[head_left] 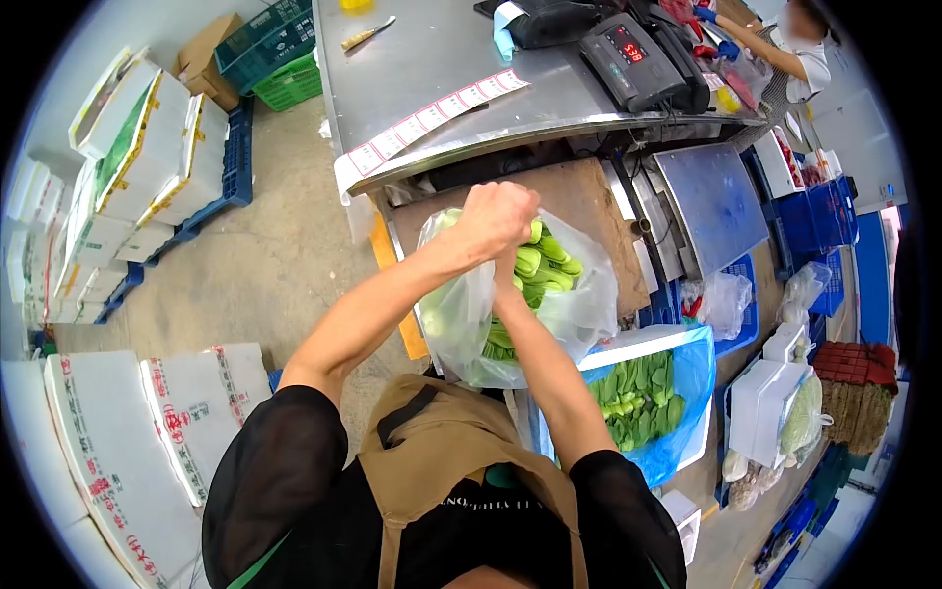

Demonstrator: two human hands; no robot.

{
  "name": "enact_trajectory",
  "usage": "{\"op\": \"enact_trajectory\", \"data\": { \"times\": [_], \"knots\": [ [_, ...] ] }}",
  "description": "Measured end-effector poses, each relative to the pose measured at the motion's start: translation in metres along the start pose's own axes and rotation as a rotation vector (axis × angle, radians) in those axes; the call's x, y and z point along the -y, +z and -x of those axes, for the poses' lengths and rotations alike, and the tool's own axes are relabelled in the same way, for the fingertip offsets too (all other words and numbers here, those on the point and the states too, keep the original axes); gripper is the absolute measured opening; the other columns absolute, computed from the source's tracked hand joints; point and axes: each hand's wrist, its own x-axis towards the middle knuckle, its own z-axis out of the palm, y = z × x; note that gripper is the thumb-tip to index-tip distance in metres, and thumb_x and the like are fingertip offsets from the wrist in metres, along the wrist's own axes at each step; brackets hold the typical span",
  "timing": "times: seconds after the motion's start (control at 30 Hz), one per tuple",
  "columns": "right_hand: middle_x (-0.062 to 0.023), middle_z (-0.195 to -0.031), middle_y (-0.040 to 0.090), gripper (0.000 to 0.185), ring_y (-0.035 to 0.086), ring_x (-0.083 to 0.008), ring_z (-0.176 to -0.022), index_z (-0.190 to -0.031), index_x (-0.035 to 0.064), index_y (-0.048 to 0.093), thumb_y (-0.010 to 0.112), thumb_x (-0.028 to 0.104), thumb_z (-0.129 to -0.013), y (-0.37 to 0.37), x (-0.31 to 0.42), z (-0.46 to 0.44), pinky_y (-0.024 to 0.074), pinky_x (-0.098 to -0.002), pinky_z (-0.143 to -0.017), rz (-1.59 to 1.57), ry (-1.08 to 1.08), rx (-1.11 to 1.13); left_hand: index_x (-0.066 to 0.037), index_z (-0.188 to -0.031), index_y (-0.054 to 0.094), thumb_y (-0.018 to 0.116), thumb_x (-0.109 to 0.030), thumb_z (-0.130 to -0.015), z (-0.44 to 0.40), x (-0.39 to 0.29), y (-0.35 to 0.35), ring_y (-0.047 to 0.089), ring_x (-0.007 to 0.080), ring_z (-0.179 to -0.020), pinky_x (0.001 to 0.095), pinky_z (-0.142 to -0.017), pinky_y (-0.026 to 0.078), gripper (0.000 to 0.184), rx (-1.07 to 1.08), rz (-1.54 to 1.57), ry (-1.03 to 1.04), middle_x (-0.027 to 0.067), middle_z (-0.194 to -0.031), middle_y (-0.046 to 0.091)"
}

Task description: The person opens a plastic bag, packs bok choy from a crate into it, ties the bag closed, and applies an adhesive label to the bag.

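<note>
On my feed, greens [532,267] are in the clear bag [581,312], just below the bench [554,77] edge and over the brown board [589,211]. That part's done. Bag isn't closed: its mouth gapes to the right, leaves showing. More greens lie in the white box with the blue liner [699,358], just right of the bag, so that lot is unbagged. Can't judge a finish point from one frame.

Left hand [500,214]: over the bag mouth, back to camera, looks curled. Fingertips hidden, so can't tell how far it's closed or whether it has the plastic. Right hand [504,267]: below the left and mostly covered by it, at the bag mouth. Opening and hold, can't tell.

Also hard to read: bag bottom is out of sight, left part of its load is only a pale green blur through the plastic. Scale [633,64] display is lit, but I wouldn't trust the digits. Print on the label strip [432,120] is too small. Co-worker [807,59] is cut by the lens edge.
</note>
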Motion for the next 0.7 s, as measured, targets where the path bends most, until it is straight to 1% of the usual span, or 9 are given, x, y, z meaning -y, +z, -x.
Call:
{"op": "enact_trajectory", "data": {
  "times": [0.2,0.27,0.33,0.4,0.43,0.53,0.6,0.67,0.7],
  "knots": [
    [-0.0244,-0.122,0.049,0.044,0.038,-0.0409,-0.123,-0.116,-0.0028,0.053,0.048,0.024,-0.082,0.012,-0.031,0.020,0.0199,-0.0661,-0.104,0.657,-0.304,0.199,-0.005,-0.072,0.065,0.059,-0.015,-0.074,-0.003,0.015,-0.003,0.064,0.0388,-0.071,0.0483,-0.063,0.052,0.012,-0.027,0.035,-0.046,0.0189,-0.070,0.063],
    [-0.0275,-0.121,0.048,0.047,0.038,-0.0426,-0.123,-0.120,-0.0055,0.051,0.048,0.024,-0.083,-0.003,-0.028,0.014,0.0190,-0.0702,-0.101,0.614,-0.339,0.215,-0.005,-0.083,0.067,0.060,-0.017,-0.077,-0.004,0.014,-0.013,0.064,0.0363,-0.075,0.0456,-0.067,0.052,0.015,0.055,0.016,-0.047,0.0181,-0.078,0.065],
    [-0.0278,-0.122,0.048,0.048,0.037,-0.0426,-0.124,-0.122,-0.0034,0.051,0.048,0.024,-0.083,-0.012,-0.028,0.017,0.0185,-0.0719,-0.100,0.582,-0.333,0.178,-0.005,-0.090,0.066,0.061,-0.019,-0.079,0.007,-0.017,-0.029,0.064,0.0349,-0.079,0.0437,-0.071,0.052,0.018,-0.015,0.111,0.063,0.0182,-0.085,0.065],
    [-0.0250,-0.136,0.040,0.053,0.030,-0.0407,-0.133,-0.133,0.0041,0.045,0.047,0.027,-0.085,-0.007,-0.043,0.034,0.0164,-0.0739,-0.099,0.275,-0.049,0.116,-0.007,-0.100,0.065,0.063,-0.022,-0.082,0.032,-0.059,-0.033,0.062,0.0315,-0.089,0.0403,-0.074,0.051,0.024,0.052,0.288,0.141,0.0170,-0.098,0.064],
    [-0.0239,-0.139,0.038,0.054,0.029,-0.0392,-0.134,-0.135,0.0057,0.042,0.046,0.027,-0.085,-0.022,-0.026,0.052,0.0169,-0.0717,-0.101,0.407,0.014,0.117,-0.007,-0.100,0.065,0.061,-0.024,-0.084,0.048,-0.081,-0.025,0.060,0.0329,-0.097,0.0469,-0.087,0.047,0.023,0.190,0.532,0.093,0.0163,-0.097,0.065],
    [-0.0223,-0.141,0.036,0.055,0.028,-0.0367,-0.136,-0.138,0.0060,0.039,0.045,0.026,-0.087,-0.036,-0.026,0.108,0.0178,-0.0666,-0.104,0.489,0.148,0.168,-0.010,-0.104,0.065,0.058,-0.025,-0.086,0.089,-0.118,0.049,0.051,0.0363,-0.113,0.0627,-0.101,0.024,0.024,0.060,0.226,0.247,0.0185,-0.105,0.062],
    [-0.0213,-0.143,0.035,0.056,0.027,-0.0351,-0.136,-0.139,0.0062,0.036,0.044,0.026,-0.087,-0.032,-0.038,0.132,0.0185,-0.0631,-0.105,0.483,0.171,0.257,-0.017,-0.109,0.065,0.058,-0.027,-0.087,0.106,-0.112,0.102,0.042,0.0414,-0.121,0.0726,-0.100,0.009,0.025,0.225,0.124,0.100,0.0240,-0.118,0.056],
    [-0.0203,-0.144,0.033,0.057,0.026,-0.0334,-0.137,-0.141,0.0063,0.034,0.043,0.025,-0.088,-0.023,-0.051,0.139,0.0191,-0.0597,-0.107,0.447,0.169,0.315,-0.012,-0.116,0.060,0.052,-0.024,-0.090,0.102,-0.085,0.135,0.045,0.0404,-0.119,0.0637,-0.104,0.020,0.030,0.232,0.372,-0.176,0.0265,-0.117,0.056],
    [-0.0198,-0.145,0.032,0.057,0.026,-0.0326,-0.138,-0.142,0.0064,0.033,0.043,0.025,-0.089,-0.018,-0.056,0.140,0.0194,-0.0580,-0.108,0.409,0.171,0.335,-0.007,-0.117,0.058,0.050,-0.021,-0.091,0.101,-0.068,0.147,0.045,0.0403,-0.119,0.0577,-0.105,0.024,0.031,0.092,0.378,-0.210,0.0258,-0.118,0.055]
  ]
}}
